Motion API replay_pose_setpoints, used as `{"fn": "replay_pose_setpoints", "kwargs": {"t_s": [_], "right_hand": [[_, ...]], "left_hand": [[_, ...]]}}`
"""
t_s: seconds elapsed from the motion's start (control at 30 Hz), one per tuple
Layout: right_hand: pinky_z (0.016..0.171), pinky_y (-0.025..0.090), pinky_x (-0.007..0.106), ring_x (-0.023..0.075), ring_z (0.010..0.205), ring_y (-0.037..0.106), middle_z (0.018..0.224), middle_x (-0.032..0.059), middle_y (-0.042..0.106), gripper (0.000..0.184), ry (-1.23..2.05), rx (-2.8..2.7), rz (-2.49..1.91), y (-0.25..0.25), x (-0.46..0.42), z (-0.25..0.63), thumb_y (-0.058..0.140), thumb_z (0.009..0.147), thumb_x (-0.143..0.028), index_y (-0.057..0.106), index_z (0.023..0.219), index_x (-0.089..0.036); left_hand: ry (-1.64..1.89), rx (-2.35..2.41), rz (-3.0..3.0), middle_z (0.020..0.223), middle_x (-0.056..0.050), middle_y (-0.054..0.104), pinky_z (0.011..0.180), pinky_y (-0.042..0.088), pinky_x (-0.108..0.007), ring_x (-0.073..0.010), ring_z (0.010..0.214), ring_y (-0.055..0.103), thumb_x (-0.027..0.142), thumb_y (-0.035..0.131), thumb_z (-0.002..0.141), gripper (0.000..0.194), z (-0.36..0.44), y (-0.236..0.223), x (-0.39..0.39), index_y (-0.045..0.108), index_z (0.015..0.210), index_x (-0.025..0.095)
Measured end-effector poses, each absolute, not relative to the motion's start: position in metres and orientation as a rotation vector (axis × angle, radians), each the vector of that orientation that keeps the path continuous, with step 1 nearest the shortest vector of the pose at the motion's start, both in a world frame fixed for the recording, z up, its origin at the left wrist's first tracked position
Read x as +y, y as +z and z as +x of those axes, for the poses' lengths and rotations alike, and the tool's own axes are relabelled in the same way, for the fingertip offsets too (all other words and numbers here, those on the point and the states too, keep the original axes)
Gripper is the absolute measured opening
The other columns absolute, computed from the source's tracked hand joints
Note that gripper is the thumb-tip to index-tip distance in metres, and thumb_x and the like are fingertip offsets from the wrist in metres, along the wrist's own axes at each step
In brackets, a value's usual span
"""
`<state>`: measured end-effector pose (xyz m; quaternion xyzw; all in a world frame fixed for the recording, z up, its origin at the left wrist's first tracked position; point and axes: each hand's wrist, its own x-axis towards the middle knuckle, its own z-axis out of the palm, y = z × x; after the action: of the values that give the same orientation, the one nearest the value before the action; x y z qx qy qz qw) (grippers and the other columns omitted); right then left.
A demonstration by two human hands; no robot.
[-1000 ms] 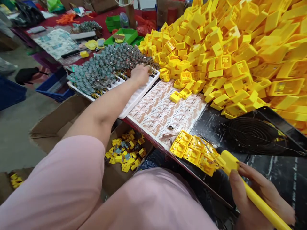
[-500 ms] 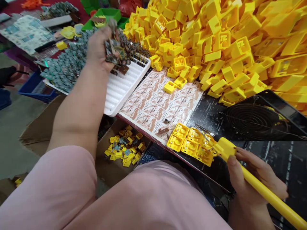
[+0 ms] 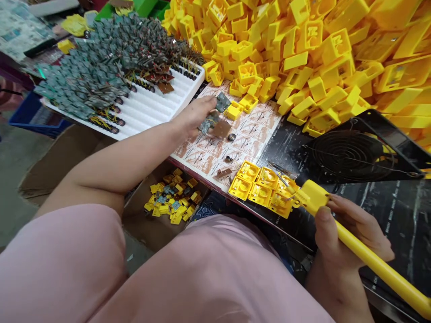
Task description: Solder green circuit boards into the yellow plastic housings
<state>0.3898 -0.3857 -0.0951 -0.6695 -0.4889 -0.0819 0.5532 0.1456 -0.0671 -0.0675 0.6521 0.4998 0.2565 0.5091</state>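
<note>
Left hand grasping circuit boards, centre; right hand clutching yellow soldering iron, lower right
Yellow cases line the table edge below centre; mostly bare patterned sheet separates them from the boards.

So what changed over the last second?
The left hand has lifted a bunch of circuit boards off the white tray and brought them right, over the patterned sheet; can't tell if any touch it. Unchanged: the right hand grips the yellow soldering iron, its tip by the block of yellow cases.
</note>
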Motion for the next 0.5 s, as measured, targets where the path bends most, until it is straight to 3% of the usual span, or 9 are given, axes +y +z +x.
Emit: {"fn": "replay_pose_setpoints", "kwargs": {"t_s": [0.07,0.2,0.27,0.37,0.43,0.5], "right_hand": [[0.046,0.048,0.026,0.0153,0.054,0.067,0.083,0.0036,0.081,0.044,-0.165,-1.166,-1.468,-0.095,-0.383,0.389,0.089,0.073,-0.019,0.082,0.114,-0.032],[0.059,0.056,0.025,0.0145,0.063,0.071,0.088,0.0026,0.082,0.038,-0.152,-1.085,-1.368,-0.096,-0.379,0.386,0.087,0.076,-0.021,0.082,0.113,-0.031],[0.061,0.057,0.026,0.0146,0.065,0.071,0.085,0.0023,0.081,0.033,-0.152,-1.030,-1.350,-0.095,-0.377,0.383,0.088,0.078,-0.030,0.083,0.111,-0.029],[0.056,0.057,0.027,0.0159,0.064,0.069,0.087,0.0046,0.080,0.037,-0.193,-0.932,-1.352,-0.093,-0.375,0.381,0.084,0.084,-0.051,0.083,0.110,-0.025],[0.050,0.056,0.028,0.0177,0.063,0.069,0.088,0.0070,0.078,0.053,-0.199,-0.889,-1.376,-0.093,-0.374,0.382,0.075,0.087,-0.066,0.083,0.112,-0.021],[0.046,0.056,0.029,0.0188,0.059,0.070,0.086,0.0072,0.077,0.060,-0.160,-0.911,-1.382,-0.093,-0.373,0.385,0.075,0.084,-0.070,0.082,0.115,-0.020]], "left_hand": [[0.560,1.260,1.862,0.098,-0.006,0.071,0.088,0.059,-0.044,-0.0230,0.095,0.072,0.035,0.046,0.105,0.026,0.134,-0.065,-0.063,0.067,0.109,0.020],[0.418,1.371,2.439,0.128,-0.005,0.072,0.110,0.048,-0.048,-0.0269,0.120,0.063,0.033,0.051,0.099,0.023,0.120,-0.043,-0.064,0.071,0.105,0.024],[0.425,1.435,2.485,0.116,-0.005,0.076,0.106,0.049,-0.046,-0.0245,0.110,0.063,0.036,0.046,0.101,0.024,0.122,-0.032,-0.068,0.068,0.097,0.026],[0.664,1.325,2.213,0.085,-0.003,0.070,0.085,0.054,-0.040,-0.0180,0.083,0.063,0.042,0.042,0.104,0.032,0.130,-0.017,-0.069,0.054,0.078,0.026],[0.764,1.180,2.019,0.086,-0.002,0.069,0.076,0.053,-0.038,-0.0158,0.077,0.063,0.046,0.046,0.103,0.031,0.134,-0.007,-0.068,0.052,0.080,0.026],[0.794,1.079,1.949,0.087,-0.001,0.070,0.073,0.051,-0.038,-0.0152,0.075,0.062,0.059,0.056,0.098,0.033,0.134,0.004,-0.067,0.056,0.088,0.027]]}}
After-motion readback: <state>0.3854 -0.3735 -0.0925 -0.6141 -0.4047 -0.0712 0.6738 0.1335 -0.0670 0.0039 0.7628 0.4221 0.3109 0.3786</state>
